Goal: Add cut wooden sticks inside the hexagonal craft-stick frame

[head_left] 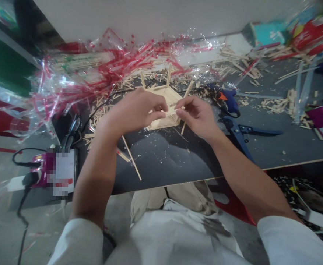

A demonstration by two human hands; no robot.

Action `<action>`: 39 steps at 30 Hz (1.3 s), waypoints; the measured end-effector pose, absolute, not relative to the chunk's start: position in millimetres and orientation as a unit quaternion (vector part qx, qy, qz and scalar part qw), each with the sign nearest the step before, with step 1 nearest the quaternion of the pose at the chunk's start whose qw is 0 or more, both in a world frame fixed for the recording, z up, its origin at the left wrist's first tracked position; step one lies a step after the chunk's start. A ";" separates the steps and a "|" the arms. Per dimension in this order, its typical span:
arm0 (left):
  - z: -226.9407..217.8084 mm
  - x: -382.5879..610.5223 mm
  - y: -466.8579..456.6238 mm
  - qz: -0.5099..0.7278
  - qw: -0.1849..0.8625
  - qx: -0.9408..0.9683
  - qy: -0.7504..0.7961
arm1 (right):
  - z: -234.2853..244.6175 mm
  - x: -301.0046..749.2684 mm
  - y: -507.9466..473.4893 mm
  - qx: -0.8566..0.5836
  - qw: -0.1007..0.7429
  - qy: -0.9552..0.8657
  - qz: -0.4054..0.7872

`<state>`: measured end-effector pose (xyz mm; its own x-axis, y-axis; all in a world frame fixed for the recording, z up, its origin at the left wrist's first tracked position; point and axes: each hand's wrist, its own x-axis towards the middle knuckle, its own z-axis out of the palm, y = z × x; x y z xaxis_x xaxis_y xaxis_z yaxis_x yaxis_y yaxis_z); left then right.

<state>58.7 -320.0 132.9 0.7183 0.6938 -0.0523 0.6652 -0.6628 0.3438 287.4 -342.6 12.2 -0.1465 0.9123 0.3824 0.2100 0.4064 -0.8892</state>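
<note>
A small structure of pale wooden sticks stands on the dark table, with several sticks pointing upward from it. My left hand rests over its left side, fingers closed in a pinch on a thin stick at the structure's top. My right hand pinches the other end of the same stick from the right. Both hands touch the structure.
Crumpled clear and red plastic wrapping lies at the back left. A blue glue gun and blue-handled cutters lie right of the structure. Loose sticks and wood scraps litter the table. A purple box with cables sits at the left.
</note>
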 end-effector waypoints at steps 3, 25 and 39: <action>122.0 71.7 -322.2 0.015 0.143 0.919 0.366 | 17.5 289.1 -343.9 -0.425 0.497 -0.675 0.342; 128.0 114.1 -372.9 -0.200 0.035 0.925 0.322 | -8.7 349.1 -310.4 -0.399 0.246 -0.851 0.237; 163.1 64.3 -356.4 -0.004 0.079 0.912 0.402 | 24.6 339.2 -331.8 -0.410 0.284 -0.824 0.270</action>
<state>64.3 -356.4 163.1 0.6767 0.7328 -0.0708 0.7341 -0.6643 0.1403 339.2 -331.8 24.6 -0.5028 0.8283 0.2474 0.5218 0.5190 -0.6770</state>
